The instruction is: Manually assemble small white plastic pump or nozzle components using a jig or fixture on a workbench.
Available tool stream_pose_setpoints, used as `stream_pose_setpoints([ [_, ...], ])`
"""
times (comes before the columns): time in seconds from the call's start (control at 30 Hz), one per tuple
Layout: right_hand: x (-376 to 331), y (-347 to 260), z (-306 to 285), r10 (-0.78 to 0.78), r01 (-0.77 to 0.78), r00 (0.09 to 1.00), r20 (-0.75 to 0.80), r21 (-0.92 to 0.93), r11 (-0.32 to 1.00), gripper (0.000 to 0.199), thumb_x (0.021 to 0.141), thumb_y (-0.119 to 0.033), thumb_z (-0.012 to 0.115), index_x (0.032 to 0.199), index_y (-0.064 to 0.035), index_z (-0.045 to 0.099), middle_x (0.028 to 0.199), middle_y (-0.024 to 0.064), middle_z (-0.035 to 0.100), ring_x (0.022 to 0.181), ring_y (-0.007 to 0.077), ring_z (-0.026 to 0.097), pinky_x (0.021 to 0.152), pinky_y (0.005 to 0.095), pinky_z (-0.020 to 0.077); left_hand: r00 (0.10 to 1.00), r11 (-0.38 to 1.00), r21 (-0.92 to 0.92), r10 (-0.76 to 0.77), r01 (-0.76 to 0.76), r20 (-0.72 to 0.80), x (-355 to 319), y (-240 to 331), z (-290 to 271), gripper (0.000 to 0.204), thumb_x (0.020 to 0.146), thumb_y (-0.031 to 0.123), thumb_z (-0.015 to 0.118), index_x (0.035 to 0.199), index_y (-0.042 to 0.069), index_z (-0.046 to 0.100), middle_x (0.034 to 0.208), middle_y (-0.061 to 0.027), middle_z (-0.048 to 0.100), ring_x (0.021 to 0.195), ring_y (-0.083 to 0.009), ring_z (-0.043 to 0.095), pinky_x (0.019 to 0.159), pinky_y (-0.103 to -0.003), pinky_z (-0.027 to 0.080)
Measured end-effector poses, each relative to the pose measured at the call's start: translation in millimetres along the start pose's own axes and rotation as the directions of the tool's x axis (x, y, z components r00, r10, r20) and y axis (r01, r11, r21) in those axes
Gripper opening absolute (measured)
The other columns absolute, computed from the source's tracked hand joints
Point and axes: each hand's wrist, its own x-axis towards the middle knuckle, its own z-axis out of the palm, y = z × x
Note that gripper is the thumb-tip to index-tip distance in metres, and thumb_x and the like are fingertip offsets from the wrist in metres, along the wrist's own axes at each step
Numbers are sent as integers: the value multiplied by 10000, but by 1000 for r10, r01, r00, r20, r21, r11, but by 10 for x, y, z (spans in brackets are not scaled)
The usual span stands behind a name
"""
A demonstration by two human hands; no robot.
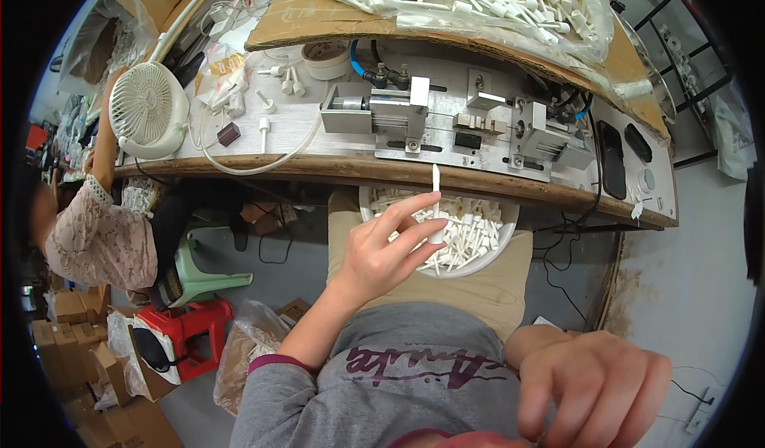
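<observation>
My left hand [378, 250] is closed on a slim white plastic stick with a wider cap-like base [436, 181]. The stick stands upright between thumb and fingers, its thin end up. Below it, a white bowl [508, 241] in my lap is heaped with many similar white plastic pieces [474, 237]. My right hand [598, 384] is raised close to the camera at the lower right, near the pink collar of my shirt. Its fingers are curled down, and what they hold, if anything, is hidden.
A metal clamping fixture [398, 113] is mounted on the workbench [295, 141] ahead. Behind it, cardboard [335, 30] carries a plastic bag of white pieces [510, 2]. A fan [149, 107] and another person [107, 233] are at left. Phones [611, 157] lie at right.
</observation>
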Motion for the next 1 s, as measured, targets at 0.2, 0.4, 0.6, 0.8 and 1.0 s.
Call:
stream_pose_setpoints([
  [0.2,-167,253,9,-310,288,949,-66,-226,931,118,938,-15,619,888,-118,592,884,49,580,794,181,563,644,304,453,1000,1000,6,1,-1,29,28,-92,50,332,703,79,872,1016,59,763,1252,-116,651,716,-144,679,620,-265,564],
  [0.4,-394,304,51,-707,396,693,-140,-745,536,95,956,-69,597,1028,-130,606,1116,10,631,1093,127,573,793,309,470,1000,999,35,21,-20,-15,258,-151,169,334,714,58,854,1029,39,747,1266,-131,645,770,-166,681,655,-283,572],
  [0.6,-507,750,81,-838,619,527,138,-738,268,136,962,-109,583,1099,-111,580,1154,47,613,1086,172,576,822,347,478,999,989,146,39,-39,0,599,-284,480,300,748,59,814,1032,16,727,1252,-104,682,847,-222,688,743,-321,570],
  [0.8,-596,861,-47,-842,632,487,231,-758,158,208,969,-148,569,1169,-92,554,1191,85,595,1079,218,579,851,386,486,988,933,353,22,-75,153,686,-413,629,282,755,100,799,1024,40,735,1234,-84,710,801,-220,713,707,-316,562],
  [1.0,-659,855,-449,-834,598,459,307,-801,35,289,975,-187,555,1239,-72,528,1228,122,578,1073,263,583,880,424,493,971,921,375,11,-102,238,874,-385,582,257,754,133,805,992,63,739,1232,-65,714,596,-209,655,605,-304,538],
])
